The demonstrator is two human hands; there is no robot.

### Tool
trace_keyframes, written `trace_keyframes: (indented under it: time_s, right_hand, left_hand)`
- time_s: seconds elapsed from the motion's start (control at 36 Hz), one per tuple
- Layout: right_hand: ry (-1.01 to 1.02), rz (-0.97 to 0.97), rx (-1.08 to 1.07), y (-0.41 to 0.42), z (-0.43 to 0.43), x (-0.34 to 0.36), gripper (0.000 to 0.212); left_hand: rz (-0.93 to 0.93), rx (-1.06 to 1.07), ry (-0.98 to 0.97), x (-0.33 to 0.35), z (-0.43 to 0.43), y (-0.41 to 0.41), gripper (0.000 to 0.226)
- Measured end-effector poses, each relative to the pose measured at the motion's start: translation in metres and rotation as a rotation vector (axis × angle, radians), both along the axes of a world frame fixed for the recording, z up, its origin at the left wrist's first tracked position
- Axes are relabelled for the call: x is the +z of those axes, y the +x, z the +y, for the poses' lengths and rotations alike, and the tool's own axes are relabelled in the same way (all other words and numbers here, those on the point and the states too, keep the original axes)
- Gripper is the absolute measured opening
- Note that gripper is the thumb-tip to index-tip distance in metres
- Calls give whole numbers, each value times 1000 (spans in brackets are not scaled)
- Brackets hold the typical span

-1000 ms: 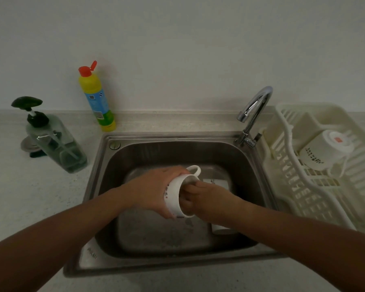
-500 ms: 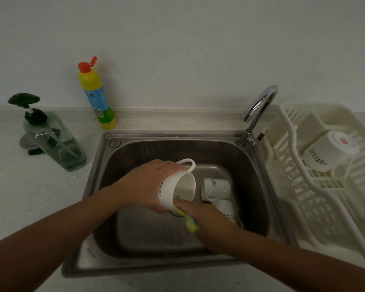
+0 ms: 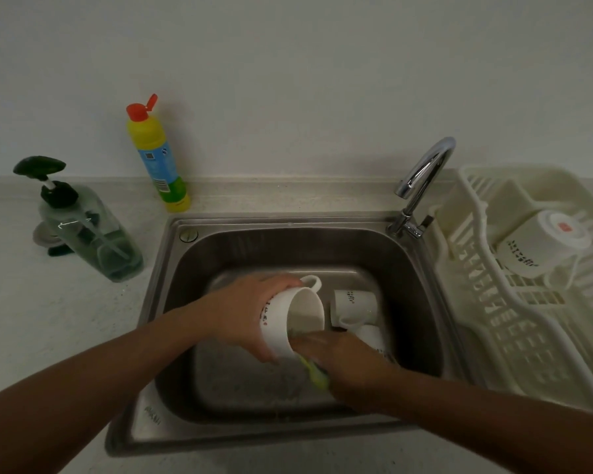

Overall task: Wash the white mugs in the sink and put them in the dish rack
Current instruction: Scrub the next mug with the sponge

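My left hand (image 3: 243,313) grips a white mug (image 3: 295,319) on its side over the steel sink (image 3: 322,244), mouth turned to the right, handle up. My right hand (image 3: 343,357) holds a yellow-green sponge (image 3: 314,371) against the mug's lower rim. Two more white mugs lie in the basin: one (image 3: 355,307) just right of the held mug, another (image 3: 374,338) partly hidden behind my right hand. A fourth white mug (image 3: 541,248) rests tilted, bottom up, in the cream dish rack (image 3: 528,330) to the right of the sink.
A chrome tap (image 3: 421,179) curves over the sink's back right corner. On the counter to the left stand a yellow bottle with a red cap (image 3: 156,155) and a clear pump dispenser (image 3: 89,230). A wall runs behind.
My right hand has come out of the mug's mouth and now holds the sponge at its lower rim. The mugs behind it have come into view. The camera shifted slightly.
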State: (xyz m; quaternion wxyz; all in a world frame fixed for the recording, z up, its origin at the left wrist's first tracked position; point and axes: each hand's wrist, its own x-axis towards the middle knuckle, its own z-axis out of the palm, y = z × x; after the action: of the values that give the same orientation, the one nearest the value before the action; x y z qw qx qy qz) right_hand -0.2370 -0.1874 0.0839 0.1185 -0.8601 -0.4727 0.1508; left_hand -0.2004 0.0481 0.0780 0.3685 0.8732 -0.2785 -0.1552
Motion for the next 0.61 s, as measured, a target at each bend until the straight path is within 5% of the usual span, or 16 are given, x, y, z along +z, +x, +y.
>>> trace_keyframes:
  time_s: [0.14, 0.22, 0.31, 0.36, 0.42, 0.56, 0.61]
  right_hand:
    - [-72, -404, 328, 52, -22, 4, 66]
    - [7, -379, 189, 40, -12, 4, 58]
    - [61, -114, -98, 8, 8, 6, 40]
    - [71, -80, -57, -1, 13, -4, 22]
    - [32, -51, -41, 8, 6, 6, 33]
    - [-24, -453, 337, 63, -23, 0, 57]
    - [-48, -407, 300, 58, -20, 1, 62]
  left_hand:
    - [103, -8, 45, 4, -9, -5, 100]
    - [50, 28, 1, 10, -8, 0, 101]
    - [-19, 45, 1, 10, -6, 8, 101]
    - [-22, 40, 25, 10, -6, 10, 101]
    - [-10, 46, 17, 9, -5, 10, 101]
    - [107, -34, 34, 16, -11, 10, 96]
    - [122, -61, 53, 18, -11, 12, 98]
